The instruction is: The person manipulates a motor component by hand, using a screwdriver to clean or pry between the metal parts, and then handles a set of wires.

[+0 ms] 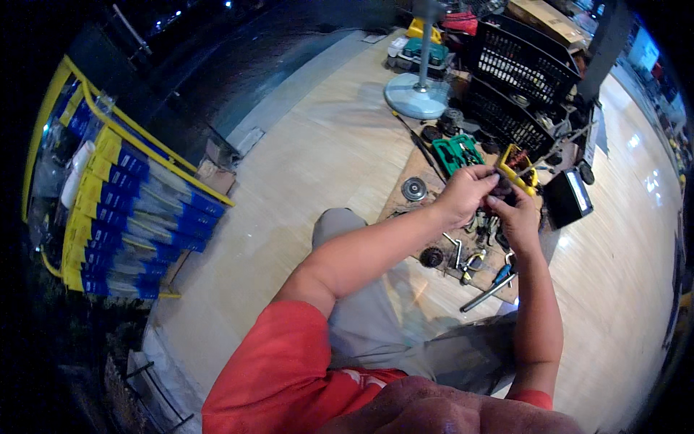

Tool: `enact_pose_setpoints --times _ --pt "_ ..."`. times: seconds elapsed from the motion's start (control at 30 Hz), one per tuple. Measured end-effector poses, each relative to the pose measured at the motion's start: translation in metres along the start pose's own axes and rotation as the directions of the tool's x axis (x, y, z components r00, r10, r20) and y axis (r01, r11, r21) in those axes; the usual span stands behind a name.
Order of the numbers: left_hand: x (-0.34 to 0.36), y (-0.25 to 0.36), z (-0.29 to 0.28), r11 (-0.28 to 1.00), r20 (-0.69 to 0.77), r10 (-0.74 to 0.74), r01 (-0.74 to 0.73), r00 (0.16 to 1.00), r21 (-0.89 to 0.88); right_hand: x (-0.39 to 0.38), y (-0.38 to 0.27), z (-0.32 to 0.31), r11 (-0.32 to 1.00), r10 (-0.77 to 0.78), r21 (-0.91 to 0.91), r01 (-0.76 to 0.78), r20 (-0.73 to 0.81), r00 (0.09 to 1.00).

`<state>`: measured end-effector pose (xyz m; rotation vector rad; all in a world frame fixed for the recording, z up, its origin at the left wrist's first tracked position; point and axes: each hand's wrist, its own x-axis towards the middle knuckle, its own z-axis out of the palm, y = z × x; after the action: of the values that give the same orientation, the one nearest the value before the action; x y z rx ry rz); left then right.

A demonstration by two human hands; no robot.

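My left hand (463,197) and my right hand (519,218) meet over a cardboard sheet on the floor. Between their fingertips they pinch a small dark part (501,188), too small and shaded to name. Just beyond the fingers sits a yellow open container (531,180) with reddish-brown pieces in it. An open green tool case (455,153) lies to the left of it. On the cardboard (396,200) are a round metal disc (414,189), a dark toothed round part (431,257), pliers (473,265) and a blue-handled tool (503,273).
A metal tube (486,294) lies at the cardboard's near edge. Black crates (524,65) stand at the back, beside a stand's round base (417,95). A black box (568,197) is on the right. A yellow-framed rack (130,217) with blue-and-yellow packages stands far left.
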<state>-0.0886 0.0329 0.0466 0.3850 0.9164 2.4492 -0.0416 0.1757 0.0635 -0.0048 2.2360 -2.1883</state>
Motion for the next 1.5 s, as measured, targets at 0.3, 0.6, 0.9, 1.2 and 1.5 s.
enact_pose_setpoints --times 0.3,0.6,0.9,1.2,1.5 --pt "-0.003 0.007 0.003 1.000 0.014 -0.015 0.015 1.000 0.003 -0.008 -0.005 0.006 0.980 -0.125 -0.161 0.121 -0.021 0.992" --pt "0.000 -0.003 0.002 0.983 0.059 -0.159 0.153 0.986 0.098 -0.010 -0.006 0.000 0.991 -0.124 -0.052 0.123 -0.020 0.992" --pt "-0.004 0.000 0.013 0.947 0.000 -0.125 0.120 0.992 0.299 -0.012 -0.008 0.000 0.987 -0.082 -0.146 0.073 -0.058 0.995" --pt "-0.005 -0.004 0.007 0.931 -0.022 -0.117 0.117 0.993 0.345 -0.011 -0.005 0.008 0.984 -0.160 -0.090 0.153 -0.072 0.985" --pt "-0.005 -0.009 0.000 0.910 -0.029 -0.126 0.127 0.992 0.395 -0.005 0.015 -0.002 0.989 -0.121 -0.088 0.118 -0.027 0.992"
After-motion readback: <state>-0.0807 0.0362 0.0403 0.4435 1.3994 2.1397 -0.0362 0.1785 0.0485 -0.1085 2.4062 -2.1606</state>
